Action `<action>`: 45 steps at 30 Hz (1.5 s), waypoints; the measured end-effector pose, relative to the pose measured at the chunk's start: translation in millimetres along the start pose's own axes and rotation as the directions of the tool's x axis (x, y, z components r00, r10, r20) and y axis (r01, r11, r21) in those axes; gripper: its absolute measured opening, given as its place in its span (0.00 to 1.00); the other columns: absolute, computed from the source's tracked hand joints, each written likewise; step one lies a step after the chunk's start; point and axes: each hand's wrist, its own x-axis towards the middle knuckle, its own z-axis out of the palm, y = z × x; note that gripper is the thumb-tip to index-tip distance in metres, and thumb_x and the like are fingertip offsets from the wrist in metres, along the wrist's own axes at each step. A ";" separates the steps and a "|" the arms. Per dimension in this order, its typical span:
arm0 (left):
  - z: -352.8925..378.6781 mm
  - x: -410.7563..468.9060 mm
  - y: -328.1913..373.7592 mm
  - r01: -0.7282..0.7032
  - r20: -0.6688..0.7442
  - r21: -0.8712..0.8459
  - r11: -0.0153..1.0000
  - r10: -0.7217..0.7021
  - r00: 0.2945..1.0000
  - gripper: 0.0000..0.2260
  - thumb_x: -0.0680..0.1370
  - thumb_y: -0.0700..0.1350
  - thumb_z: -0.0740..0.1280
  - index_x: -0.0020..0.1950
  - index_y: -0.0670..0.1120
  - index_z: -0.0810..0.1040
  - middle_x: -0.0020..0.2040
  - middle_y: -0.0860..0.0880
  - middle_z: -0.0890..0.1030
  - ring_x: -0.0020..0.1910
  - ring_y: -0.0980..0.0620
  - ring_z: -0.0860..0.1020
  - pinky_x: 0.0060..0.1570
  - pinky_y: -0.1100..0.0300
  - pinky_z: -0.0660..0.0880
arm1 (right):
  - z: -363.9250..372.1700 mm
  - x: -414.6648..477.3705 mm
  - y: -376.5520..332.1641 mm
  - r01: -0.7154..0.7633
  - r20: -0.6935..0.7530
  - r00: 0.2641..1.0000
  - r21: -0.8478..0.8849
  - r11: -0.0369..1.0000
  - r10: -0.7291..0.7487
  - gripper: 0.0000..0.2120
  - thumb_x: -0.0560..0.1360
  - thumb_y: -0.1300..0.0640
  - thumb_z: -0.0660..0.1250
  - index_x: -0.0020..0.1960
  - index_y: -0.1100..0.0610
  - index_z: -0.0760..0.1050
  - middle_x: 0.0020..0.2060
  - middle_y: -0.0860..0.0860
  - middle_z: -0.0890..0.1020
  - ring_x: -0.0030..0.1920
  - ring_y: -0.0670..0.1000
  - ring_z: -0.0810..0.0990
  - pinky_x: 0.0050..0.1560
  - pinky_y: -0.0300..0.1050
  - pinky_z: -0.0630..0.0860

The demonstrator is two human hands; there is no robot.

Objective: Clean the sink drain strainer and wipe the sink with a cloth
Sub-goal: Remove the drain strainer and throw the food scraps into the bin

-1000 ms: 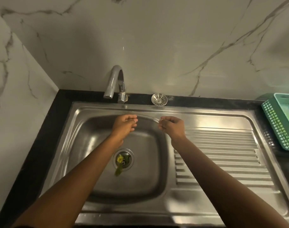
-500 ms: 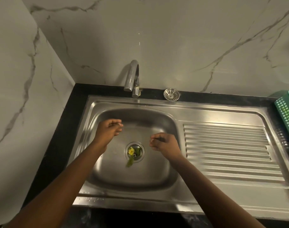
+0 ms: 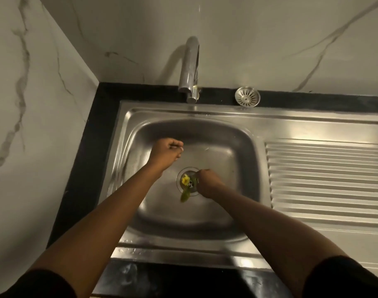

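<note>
The steel sink basin point(image 3: 226, 147) has its drain point(image 3: 184, 172) in the middle, with a yellow scrap point(image 3: 185, 180) and a green leafy scrap point(image 3: 185, 195) lying in it. My right hand point(image 3: 207, 183) is down at the drain's right rim with its fingers pinched together, touching the rim. Whether they grip anything is hidden. My left hand point(image 3: 166, 153) hovers over the basin left of the drain, fingers curled in with nothing visible in them. A round metal strainer point(image 3: 247, 96) lies on the black counter behind the sink. No cloth is in view.
The curved faucet point(image 3: 191, 69) stands at the back over the basin. A ribbed drainboard point(image 3: 325, 179) extends to the right. Marble walls point(image 3: 33, 125) close in the left and back sides. The black counter point(image 3: 93, 147) rims the sink.
My right hand has dropped from above the basin down to the drain's right rim. My left hand stays over the basin's left side. The view has shifted left, and the green basket is out of frame.
</note>
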 end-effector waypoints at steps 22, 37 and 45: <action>43.0 -5.4 -88.3 -0.165 0.284 0.561 0.812 -0.001 0.959 0.29 0.67 0.45 0.81 0.69 0.53 0.82 0.64 0.48 0.85 0.62 0.44 0.83 0.61 0.53 0.80 | 22.6 11.9 25.1 -0.028 -0.146 0.988 0.106 0.994 0.043 0.05 0.76 0.60 0.69 0.45 0.51 0.80 0.39 0.47 0.81 0.40 0.51 0.79 0.37 0.38 0.70; 69.3 3.5 -107.1 -0.306 0.311 0.767 0.564 0.091 0.946 0.14 0.77 0.41 0.71 0.62 0.44 0.84 0.61 0.42 0.84 0.59 0.41 0.83 0.59 0.50 0.81 | 38.0 -4.2 36.1 -0.118 -0.090 0.982 0.392 0.913 0.165 0.10 0.77 0.64 0.70 0.52 0.54 0.88 0.37 0.49 0.83 0.42 0.50 0.83 0.35 0.32 0.70; 48.1 4.5 -94.9 -0.112 0.105 0.641 0.759 0.059 0.993 0.12 0.76 0.39 0.69 0.56 0.49 0.88 0.57 0.45 0.88 0.55 0.42 0.85 0.56 0.49 0.83 | 37.8 -1.5 22.4 -0.158 -0.095 0.970 0.462 0.873 0.226 0.11 0.77 0.62 0.71 0.55 0.55 0.88 0.47 0.53 0.88 0.45 0.48 0.83 0.36 0.30 0.71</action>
